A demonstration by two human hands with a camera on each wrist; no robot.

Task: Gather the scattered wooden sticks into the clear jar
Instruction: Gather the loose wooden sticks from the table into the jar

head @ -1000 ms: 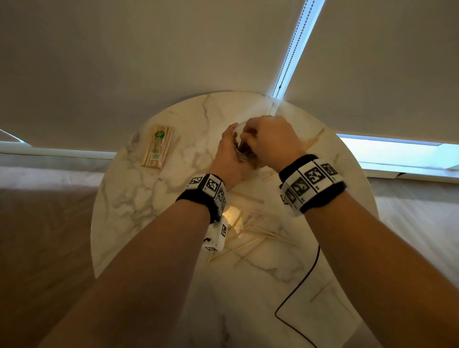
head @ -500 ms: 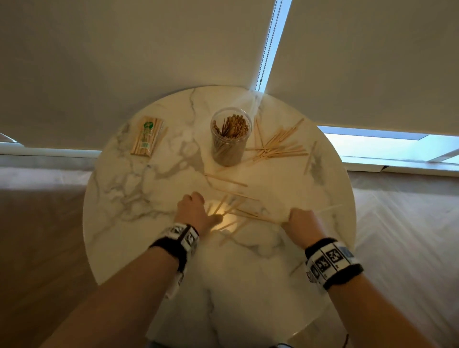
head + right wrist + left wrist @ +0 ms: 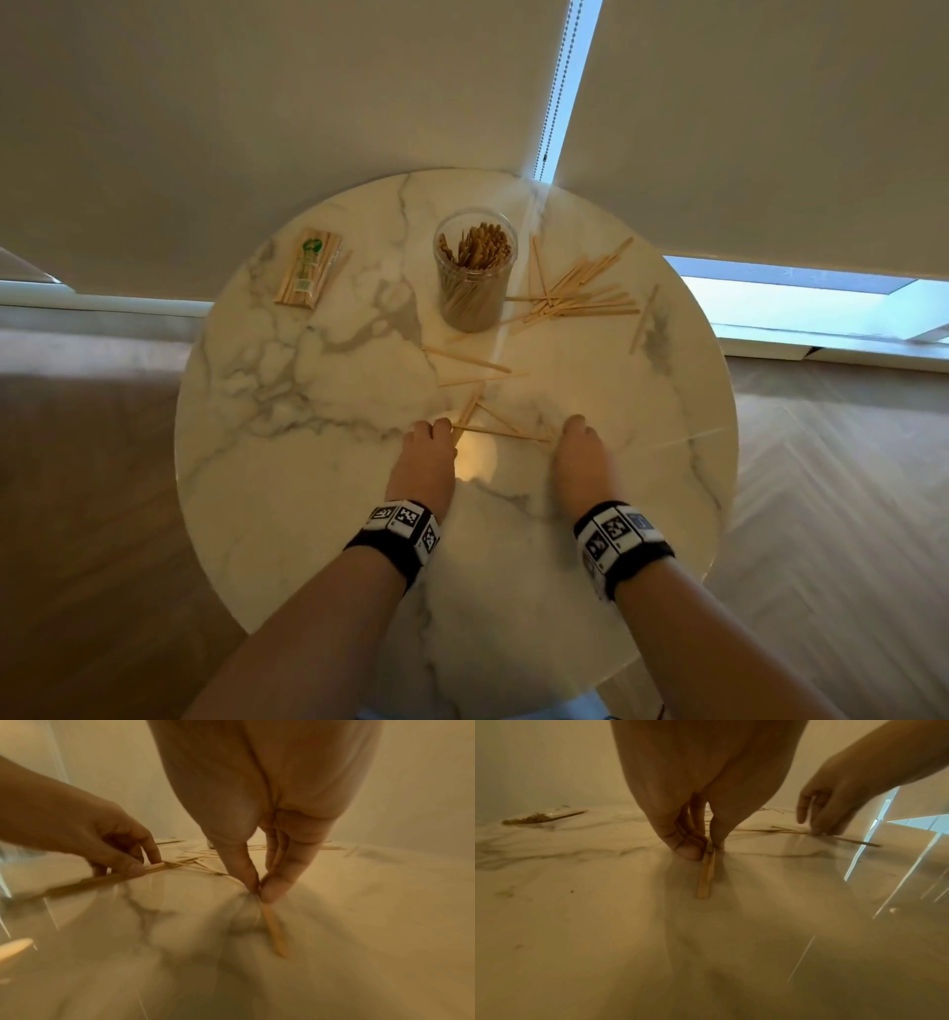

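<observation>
Wooden sticks lie scattered around a part-filled clear jar on a marble tabletop.

The clear jar [image 3: 475,277] stands upright, lidless, toward the far side of the round tabletop [image 3: 287,462], packed with pale flat sticks standing on end. Just to its right a loose pile of sticks [image 3: 572,298] lies criss-crossed, one stray stick [image 3: 644,318] apart near the right edge. Nearer, two sticks [image 3: 470,367] lie flat below the jar, almost side by side. Closest to the camera, a small crossed cluster [image 3: 495,429] rests on the marble, one end pinched at the left hand [image 3: 426,462], the other at the right hand [image 3: 583,457].
</observation>
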